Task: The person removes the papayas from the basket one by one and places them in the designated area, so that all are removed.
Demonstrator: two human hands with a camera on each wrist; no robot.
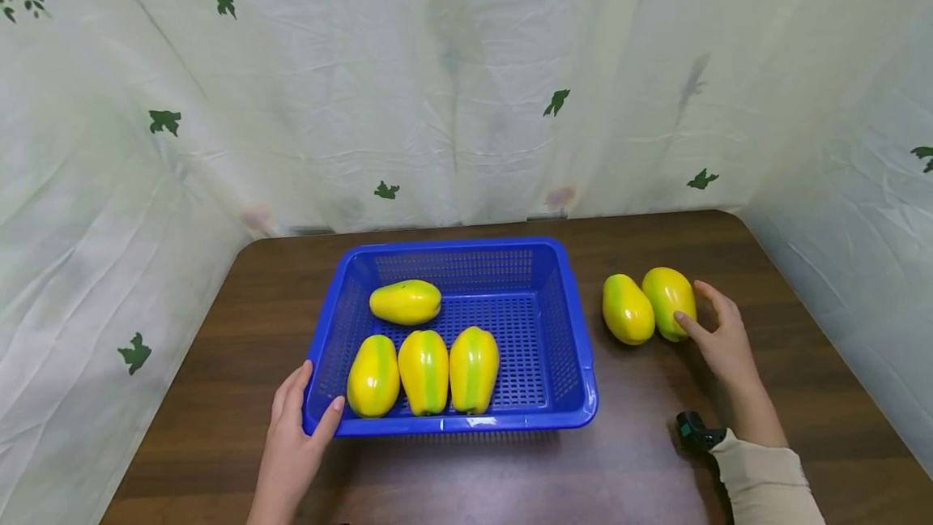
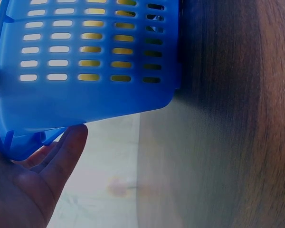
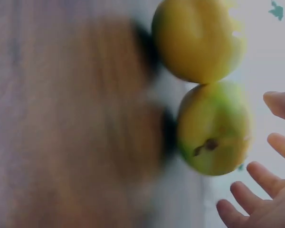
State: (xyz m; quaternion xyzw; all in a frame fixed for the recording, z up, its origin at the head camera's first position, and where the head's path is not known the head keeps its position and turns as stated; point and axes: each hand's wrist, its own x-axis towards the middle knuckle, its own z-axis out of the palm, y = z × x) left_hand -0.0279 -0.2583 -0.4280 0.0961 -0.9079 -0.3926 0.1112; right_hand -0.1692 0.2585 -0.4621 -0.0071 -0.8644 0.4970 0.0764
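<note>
A blue plastic basket (image 1: 586,379) stands on the table with several yellow-green papayas inside. Three of them, including the middle papaya (image 1: 423,373), are lined up along its front, and one papaya (image 1: 405,302) lies sideways behind. My left hand (image 1: 295,436) grips the front left corner, thumb at the rim; the left wrist view shows its fingers (image 2: 69,152) under the rim, outside the wall. Right of the basket, two papayas lie side by side: a left one (image 1: 628,310) and a right one (image 1: 668,302). Beside the right one is my right hand (image 1: 725,343), fingers spread and holding nothing.
The brown wooden table (image 1: 510,484) extends around the basket. A pale curtain (image 1: 452,104) with green leaf prints hangs behind the table and along both sides. A small black device (image 1: 696,430) sits at my right wrist, by the beige sleeve (image 1: 761,476).
</note>
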